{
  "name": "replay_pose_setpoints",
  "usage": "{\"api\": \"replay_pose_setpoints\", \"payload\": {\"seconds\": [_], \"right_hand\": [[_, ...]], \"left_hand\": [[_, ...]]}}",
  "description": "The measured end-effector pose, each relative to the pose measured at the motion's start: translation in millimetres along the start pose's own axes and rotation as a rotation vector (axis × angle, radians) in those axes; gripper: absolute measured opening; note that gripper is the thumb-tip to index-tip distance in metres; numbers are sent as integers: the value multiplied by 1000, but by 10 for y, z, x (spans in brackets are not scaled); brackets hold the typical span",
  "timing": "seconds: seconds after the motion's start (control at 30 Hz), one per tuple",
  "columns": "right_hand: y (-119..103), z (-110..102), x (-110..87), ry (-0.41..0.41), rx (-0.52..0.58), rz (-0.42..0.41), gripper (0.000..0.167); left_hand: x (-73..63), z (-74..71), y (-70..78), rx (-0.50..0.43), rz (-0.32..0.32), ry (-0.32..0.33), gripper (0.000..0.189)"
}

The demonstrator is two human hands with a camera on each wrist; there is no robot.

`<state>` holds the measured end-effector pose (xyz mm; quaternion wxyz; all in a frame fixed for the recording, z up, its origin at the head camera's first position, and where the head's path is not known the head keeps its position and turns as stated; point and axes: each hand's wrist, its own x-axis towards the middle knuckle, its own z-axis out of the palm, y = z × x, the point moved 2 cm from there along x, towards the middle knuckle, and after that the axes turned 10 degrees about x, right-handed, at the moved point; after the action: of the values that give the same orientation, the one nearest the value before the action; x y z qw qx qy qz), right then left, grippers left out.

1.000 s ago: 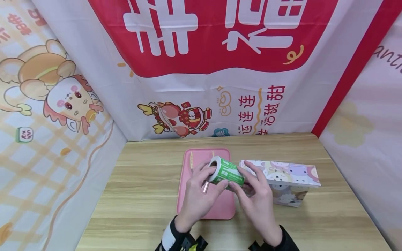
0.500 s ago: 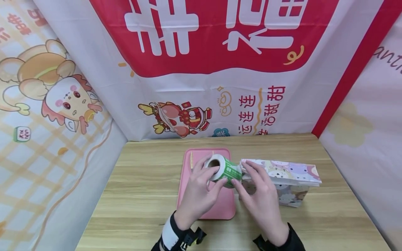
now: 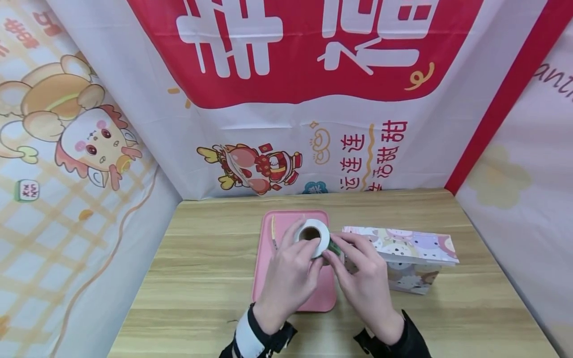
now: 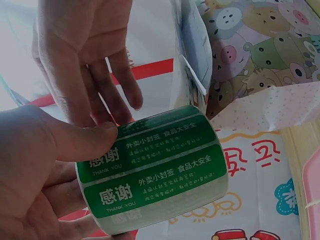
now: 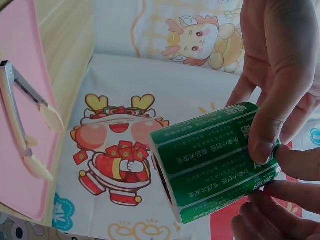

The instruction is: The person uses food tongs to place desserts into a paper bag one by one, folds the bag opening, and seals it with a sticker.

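A roll of green sealing stickers is held above the pink tray between both hands, its white end face and brown core turned up toward the head camera. The left hand grips it, one finger over the core opening and the thumb pressed on the printed labels. From the other side, the right hand pinches the roll's side with its thumb and index finger. In the right wrist view, its fingertips are right at the label edge, close to the left thumb.
The pink tray lies on the wooden table, bearing silver tongs with cream tips. A paper bag with cartoon animals stands to the right. Printed cloth hangs behind and at both sides.
The sticker roll has tipped so its end and core face the head camera more, and its green side shows less. Both hands turned with it; the right fingers moved against its side.
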<state>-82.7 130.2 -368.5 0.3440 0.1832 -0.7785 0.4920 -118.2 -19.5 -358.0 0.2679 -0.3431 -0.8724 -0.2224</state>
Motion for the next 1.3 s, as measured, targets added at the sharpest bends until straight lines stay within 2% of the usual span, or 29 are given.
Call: {"api": "replay_pose_setpoints", "payload": {"seconds": [0.2,0.33,0.43,0.5,0.57,0.73,0.87,1.1,1.3], "right_hand": [[28,-2,-12,-1,20,-7,33],[23,14,-12,27,2,-88,28],[23,30,-10,59,-22,-154,34],[32,39,-11,72,-31,-170,36],[44,42,-15,76,-33,-172,36],[79,36,-27,64,-1,-135,19],[94,34,-47,61,4,-115,20],[91,43,-63,75,-34,-148,17],[97,32,-68,102,-30,-112,16]], "left_hand": [[9,-6,7,7,-5,4,21],[17,-12,14,9,-20,3,21],[22,-14,21,13,-34,1,19],[23,-9,22,19,-40,0,19],[20,-4,24,28,-45,-3,18],[11,11,26,45,-57,-21,18],[9,16,33,45,-63,-28,18],[16,24,55,43,-74,-31,21],[2,33,75,23,-94,-35,22]]}}
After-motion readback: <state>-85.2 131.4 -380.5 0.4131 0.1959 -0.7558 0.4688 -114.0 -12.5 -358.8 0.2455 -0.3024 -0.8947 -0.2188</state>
